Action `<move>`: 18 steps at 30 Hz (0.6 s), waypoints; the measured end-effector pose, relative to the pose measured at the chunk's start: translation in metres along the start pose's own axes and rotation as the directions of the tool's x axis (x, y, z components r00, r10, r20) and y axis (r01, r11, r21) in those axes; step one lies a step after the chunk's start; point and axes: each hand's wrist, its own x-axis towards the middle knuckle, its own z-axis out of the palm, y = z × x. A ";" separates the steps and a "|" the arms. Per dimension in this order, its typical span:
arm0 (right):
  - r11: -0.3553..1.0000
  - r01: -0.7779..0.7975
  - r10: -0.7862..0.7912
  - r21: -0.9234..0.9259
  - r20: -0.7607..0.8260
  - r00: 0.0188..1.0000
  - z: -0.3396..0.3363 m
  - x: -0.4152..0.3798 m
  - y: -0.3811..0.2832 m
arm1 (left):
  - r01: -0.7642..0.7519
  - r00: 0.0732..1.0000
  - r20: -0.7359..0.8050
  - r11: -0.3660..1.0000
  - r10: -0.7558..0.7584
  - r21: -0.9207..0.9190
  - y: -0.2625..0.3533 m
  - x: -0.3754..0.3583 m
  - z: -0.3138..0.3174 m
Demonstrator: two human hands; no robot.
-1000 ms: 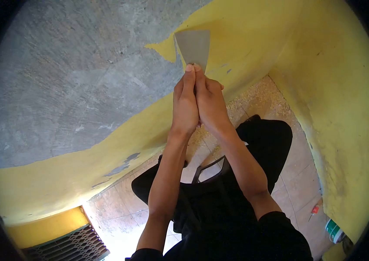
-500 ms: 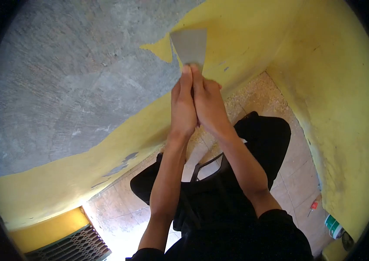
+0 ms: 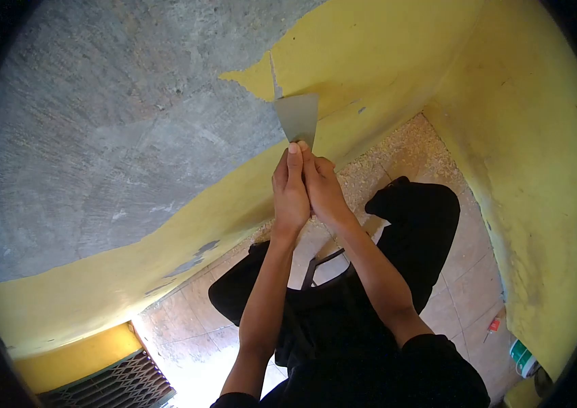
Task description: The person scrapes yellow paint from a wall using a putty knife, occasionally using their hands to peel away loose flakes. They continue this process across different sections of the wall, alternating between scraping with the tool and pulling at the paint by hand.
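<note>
A wide-bladed paint scraper (image 3: pixel 298 115) points away from me, its blade at the wall where yellow paint (image 3: pixel 343 61) meets bare grey plaster (image 3: pixel 132 136). My left hand (image 3: pixel 290 194) and my right hand (image 3: pixel 322 187) are pressed together around its handle, thumbs side by side at the base of the blade. The handle itself is hidden by my fingers. Just above the blade, a thin grey scratch runs up through the yellow paint beside a pointed flap-shaped patch.
Paint flakes lie on the tiled floor (image 3: pixel 397 160) along the wall's foot. A second yellow wall (image 3: pixel 526 170) stands at the right. Near it are a red-handled tool (image 3: pixel 494 325) and a green-and-white tub (image 3: pixel 523 358). A folding metal grille (image 3: pixel 108 381) is at lower left.
Both hands and the scraper have moved down the wall, toward me. The blade now sits below the scratch in the yellow paint, which it partly covered before.
</note>
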 end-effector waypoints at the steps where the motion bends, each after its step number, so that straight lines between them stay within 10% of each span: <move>1: 1.000 -0.002 0.002 0.002 -0.002 1.000 0.000 0.001 0.002 | -0.003 1.000 -0.004 1.000 0.003 0.022 0.000 0.001 -0.001; 13: 0.996 -0.082 0.083 -0.029 0.014 0.996 -0.002 -0.009 -0.025 | 0.026 1.000 0.006 1.000 -0.026 -0.004 -0.010 -0.004 -0.001; 18: 0.986 0.109 -0.114 -0.122 -0.035 0.993 -0.002 -0.004 -0.022 | 0.033 0.999 -0.036 0.997 -0.036 -0.075 -0.010 0.003 0.002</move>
